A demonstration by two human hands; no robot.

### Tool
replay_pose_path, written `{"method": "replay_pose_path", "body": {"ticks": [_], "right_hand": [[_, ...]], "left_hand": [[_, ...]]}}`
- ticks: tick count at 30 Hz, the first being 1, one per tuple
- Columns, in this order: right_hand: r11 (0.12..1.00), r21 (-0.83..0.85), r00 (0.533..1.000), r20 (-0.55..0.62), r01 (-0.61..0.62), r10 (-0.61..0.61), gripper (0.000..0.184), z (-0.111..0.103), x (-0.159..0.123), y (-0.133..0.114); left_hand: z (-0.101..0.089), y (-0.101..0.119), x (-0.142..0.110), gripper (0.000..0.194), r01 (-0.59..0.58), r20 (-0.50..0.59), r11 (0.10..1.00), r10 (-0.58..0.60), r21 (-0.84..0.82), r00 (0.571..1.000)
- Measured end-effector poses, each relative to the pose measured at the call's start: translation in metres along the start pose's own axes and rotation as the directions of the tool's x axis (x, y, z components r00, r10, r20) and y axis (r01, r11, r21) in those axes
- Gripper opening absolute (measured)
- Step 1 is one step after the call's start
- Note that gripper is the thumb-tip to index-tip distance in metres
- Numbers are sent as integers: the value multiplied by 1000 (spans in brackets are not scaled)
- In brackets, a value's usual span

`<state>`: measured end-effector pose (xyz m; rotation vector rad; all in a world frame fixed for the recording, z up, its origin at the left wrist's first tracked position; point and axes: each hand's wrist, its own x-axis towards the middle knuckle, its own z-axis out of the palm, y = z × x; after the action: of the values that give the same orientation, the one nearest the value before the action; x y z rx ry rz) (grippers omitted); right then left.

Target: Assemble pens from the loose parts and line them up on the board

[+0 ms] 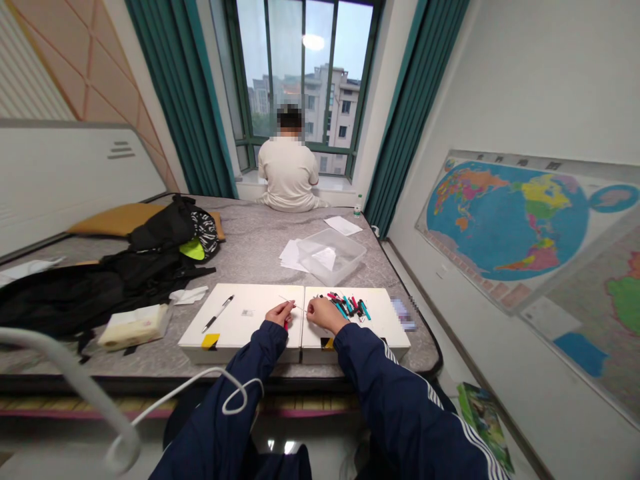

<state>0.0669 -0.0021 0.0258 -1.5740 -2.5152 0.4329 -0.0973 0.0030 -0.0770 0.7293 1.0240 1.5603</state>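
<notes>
**Bench note: two hands at a thin rod over a split white board**

Left hand and right hand sit close together but apart, just above the seam of the white two-panel board, the landmark here. Left fingers pinch a thin rod, with a small red piece showing under that hand. Right fingertips are bunched at the rod's far end; contact there cannot be told. Navy sleeves run back from both wrists, the right with white stripes. A white cable loops over the left sleeve.

On the board's right panel, just beyond the right hand: a pile of black, red and teal pen parts. On its left panel: a silver-and-black pen and yellow tape. A small label there is too small to read.

Left of the board: a tissue pack and a black backpack. Beyond it: a clear plastic box and loose papers. Farther on, a seated person faces the window. Right of the board, a wall world map has a title too small to read.
</notes>
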Motion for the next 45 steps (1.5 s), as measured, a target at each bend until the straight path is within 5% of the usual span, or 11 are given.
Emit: {"method": "replay_pose_path", "body": {"ticks": [12,16,29,33,38,41,45], "right_hand": [[994,-97,999,8,-49,50,16,-5,-6,-8],[992,-119,999,1,-42,42,18,-3,-6,-12],[958,282,975,-195,-52,110,15,27,-3,-18],[844,532,942,-242,-71,231,21,44,-1,-23],[510,860,900,-220,-3,376,26,74,-2,-28],[351,935,899,-195,49,393,27,86,-3,-26],[261,962,901,-178,76,395,30,89,-2,-21]], "left_hand": [[3,-1,-3,38,-54,-11,987,57,152,998],[7,5,-10,36,-66,58,961,53,270,997],[6,4,-10,37,-16,30,959,8,282,1000],[3,8,-5,40,7,51,992,-13,123,999],[-4,9,8,26,193,55,942,-185,-275,981],[-9,5,11,36,197,65,920,-186,-338,980],[-12,-2,10,47,142,82,933,-122,-331,989]]}}
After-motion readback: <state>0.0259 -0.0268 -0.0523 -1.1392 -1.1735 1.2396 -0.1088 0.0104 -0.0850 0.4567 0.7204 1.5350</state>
